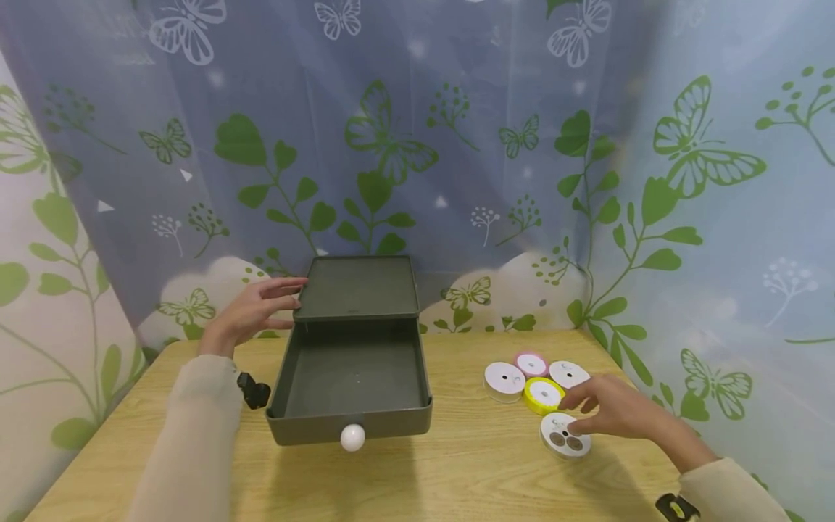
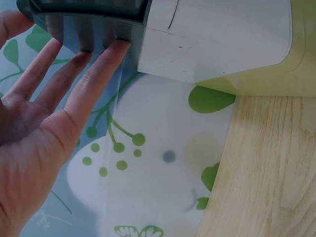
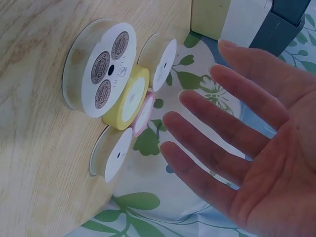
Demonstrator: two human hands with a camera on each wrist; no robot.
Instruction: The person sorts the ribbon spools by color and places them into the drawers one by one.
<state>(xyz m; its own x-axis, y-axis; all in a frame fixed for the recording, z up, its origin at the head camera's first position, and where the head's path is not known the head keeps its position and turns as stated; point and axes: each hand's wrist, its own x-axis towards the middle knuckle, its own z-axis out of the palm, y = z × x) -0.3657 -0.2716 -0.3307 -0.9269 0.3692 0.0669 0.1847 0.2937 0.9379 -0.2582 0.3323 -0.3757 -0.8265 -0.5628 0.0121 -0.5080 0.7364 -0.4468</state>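
Note:
A dark grey drawer unit [image 1: 361,286] stands on the table, its drawer [image 1: 355,373] pulled out toward me, with a round white knob [image 1: 353,437] on the front. My left hand [image 1: 251,312] has its fingers extended, the fingertips [image 2: 121,45] at the unit's upper left edge. On the right, my right hand [image 1: 620,409] is over the ribbon spools with loosely spread fingers and holds nothing. Nearest to it are a white spool with brown round marks [image 1: 565,435] and a yellow spool [image 1: 544,395]. Close by lie a pink spool [image 1: 531,365] and two more white ones [image 1: 504,381].
The wooden table [image 1: 466,464] carries everything. A curtain [image 1: 457,145] with butterflies and leaves rises behind it and along both sides. In the left wrist view, the unit's side shows a white panel [image 2: 217,39]. Each wrist bears a small black camera [image 1: 253,390].

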